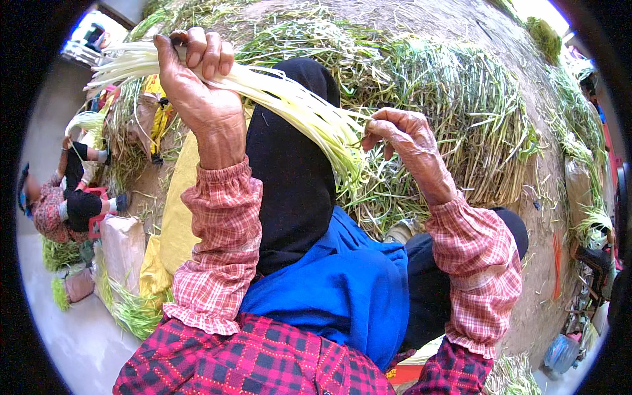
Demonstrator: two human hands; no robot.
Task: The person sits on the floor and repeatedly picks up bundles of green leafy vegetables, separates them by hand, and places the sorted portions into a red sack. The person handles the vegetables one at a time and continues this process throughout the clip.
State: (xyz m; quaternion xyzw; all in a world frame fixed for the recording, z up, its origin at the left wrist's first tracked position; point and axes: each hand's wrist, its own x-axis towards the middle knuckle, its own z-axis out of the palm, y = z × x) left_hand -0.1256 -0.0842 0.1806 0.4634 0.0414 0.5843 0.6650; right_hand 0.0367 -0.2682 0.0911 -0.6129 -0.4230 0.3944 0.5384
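My left hand [197,74] is closed around a bundle of long, pale chive-like stalks [296,98], raised above my black-clad knee. The stalks are white at the left and yellow-green towards the right, where their tips droop. My right hand [400,136] pinches the end of one thin strand, drawn out to the right of the bundle. A blue cloth [335,286] covers my lap below the wrists. Behind the bundle spreads a big heap of green and dried stalks [459,113] on the ground.
At the left, a person [59,207] sits holding a similar bundle. Near that person are a pale wrapped block [122,252], yellow sacking [180,197] and loose green stalks [131,308]. Red strips [557,266] and a blue-tinted plastic container [562,353] lie at the right.
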